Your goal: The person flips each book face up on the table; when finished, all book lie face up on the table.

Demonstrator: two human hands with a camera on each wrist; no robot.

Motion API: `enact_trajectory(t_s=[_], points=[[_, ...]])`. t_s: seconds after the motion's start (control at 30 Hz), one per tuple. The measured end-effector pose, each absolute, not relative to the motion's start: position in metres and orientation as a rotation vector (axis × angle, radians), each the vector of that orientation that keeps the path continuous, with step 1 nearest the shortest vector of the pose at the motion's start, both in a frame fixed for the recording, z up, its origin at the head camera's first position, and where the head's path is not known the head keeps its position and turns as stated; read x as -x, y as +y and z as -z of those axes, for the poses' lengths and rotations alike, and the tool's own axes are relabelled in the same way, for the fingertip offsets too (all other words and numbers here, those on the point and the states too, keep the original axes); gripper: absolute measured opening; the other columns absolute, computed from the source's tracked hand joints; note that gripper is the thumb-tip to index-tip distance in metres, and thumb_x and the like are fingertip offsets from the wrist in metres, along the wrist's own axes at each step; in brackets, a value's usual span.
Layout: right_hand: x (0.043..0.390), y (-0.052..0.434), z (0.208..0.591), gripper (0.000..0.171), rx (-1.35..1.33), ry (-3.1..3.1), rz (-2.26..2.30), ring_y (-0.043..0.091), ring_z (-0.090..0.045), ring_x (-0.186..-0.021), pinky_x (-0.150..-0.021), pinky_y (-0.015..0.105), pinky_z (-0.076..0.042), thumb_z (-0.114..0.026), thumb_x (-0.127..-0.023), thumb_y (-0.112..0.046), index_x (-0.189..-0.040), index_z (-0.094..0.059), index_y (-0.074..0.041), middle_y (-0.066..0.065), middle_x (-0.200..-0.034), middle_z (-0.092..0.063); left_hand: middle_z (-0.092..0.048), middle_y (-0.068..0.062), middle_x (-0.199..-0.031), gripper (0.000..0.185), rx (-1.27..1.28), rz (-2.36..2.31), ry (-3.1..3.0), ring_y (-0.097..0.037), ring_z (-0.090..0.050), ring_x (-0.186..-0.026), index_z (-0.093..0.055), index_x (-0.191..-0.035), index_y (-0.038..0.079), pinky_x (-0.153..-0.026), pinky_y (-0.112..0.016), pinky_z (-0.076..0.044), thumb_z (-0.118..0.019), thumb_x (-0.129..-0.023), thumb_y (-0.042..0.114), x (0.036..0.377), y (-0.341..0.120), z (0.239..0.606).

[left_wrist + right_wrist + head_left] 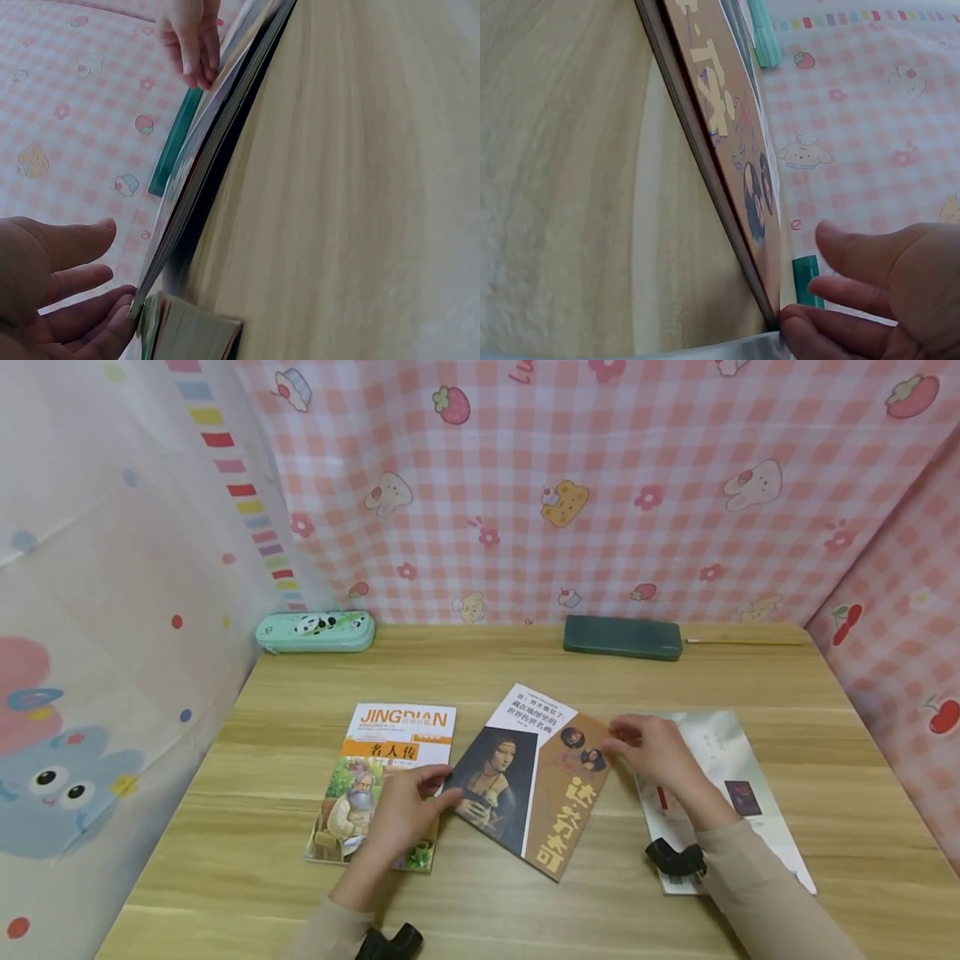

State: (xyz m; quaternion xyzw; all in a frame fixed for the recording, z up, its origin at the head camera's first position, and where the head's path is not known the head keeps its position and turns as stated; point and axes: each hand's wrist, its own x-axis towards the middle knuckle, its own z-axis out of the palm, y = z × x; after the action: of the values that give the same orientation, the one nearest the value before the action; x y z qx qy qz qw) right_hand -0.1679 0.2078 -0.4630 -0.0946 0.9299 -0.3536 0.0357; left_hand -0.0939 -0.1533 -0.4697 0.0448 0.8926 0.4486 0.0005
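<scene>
A book with a portrait painting and a brown panel [570, 793] lies turned at an angle in the middle of the table. My left hand [412, 806] is at its left corner; in the left wrist view the fingertips [120, 319] touch the corner and the thumb stands apart. At the right corner is my right hand [656, 752], whose fingertips [799, 330] touch the book in the right wrist view, thumb raised clear of the cover. A book marked JINGDIAN [405, 718] lies to the left, partly hidden by the left hand. The right forearm partly covers a pale book [765, 827].
Along the back of the wooden table [247, 893] lie a mint pencil case [315, 635] with pandas, a dark green case [622, 639] and a thin pencil-like stick [742, 642]. Patterned cloth [510, 477] hangs behind the table and at both sides.
</scene>
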Motion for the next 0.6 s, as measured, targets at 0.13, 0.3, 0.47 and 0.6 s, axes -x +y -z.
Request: enact_trajectory(t_s=[0.13,0.3,0.47,0.6], points=[[0.172,0.211,0.469,0.040,0.279,2.821,1.156,0.037,-0.068,-0.107,-0.092,0.051,-0.056,-0.073,-0.096,-0.023,-0.126,-0.067,0.003,0.022,-0.121,-0.069,-0.074,-0.017,-0.108,0.034,-0.126,-1.403,2.802,-0.028,-0.073,-0.096,-0.074,-0.117,0.000,-0.085,-0.037,-0.061,-0.080,-0.088,0.018,0.088,-0.149,0.467],[0.173,0.218,0.473,0.040,0.303,2.813,1.191,0.037,-0.068,-0.108,-0.092,0.051,-0.056,-0.072,-0.097,-0.024,-0.128,-0.067,0.001,0.021,-0.123,-0.069,-0.073,-0.020,-0.109,0.037,-0.128,-1.430,2.787,-0.029,-0.073,-0.096,-0.073,-0.116,-0.002,-0.083,-0.032,-0.061,-0.080,-0.089,0.021,0.080,-0.145,0.466],[0.169,0.217,0.465,0.035,0.348,2.810,1.177,0.037,-0.068,-0.107,-0.091,0.053,-0.056,-0.072,-0.096,-0.022,-0.121,-0.070,0.001,0.019,-0.115,-0.072,-0.072,-0.021,-0.112,0.040,-0.109,-1.399,2.803,-0.031,-0.073,-0.100,-0.072,-0.117,-0.002,-0.085,-0.034,-0.060,-0.080,-0.089,0.024,0.075,-0.141,0.463],[0.170,0.212,0.463,0.038,0.394,2.788,1.182,0.039,-0.067,-0.109,-0.094,0.052,-0.056,-0.073,-0.095,-0.020,-0.122,-0.068,0.006,0.022,-0.114,-0.072,-0.075,-0.016,-0.099,0.039,-0.164,-1.305,2.884,-0.023,-0.072,-0.085,-0.073,-0.114,-0.001,-0.077,-0.034,-0.061,-0.080,-0.088,0.027,0.070,-0.137,0.461]])
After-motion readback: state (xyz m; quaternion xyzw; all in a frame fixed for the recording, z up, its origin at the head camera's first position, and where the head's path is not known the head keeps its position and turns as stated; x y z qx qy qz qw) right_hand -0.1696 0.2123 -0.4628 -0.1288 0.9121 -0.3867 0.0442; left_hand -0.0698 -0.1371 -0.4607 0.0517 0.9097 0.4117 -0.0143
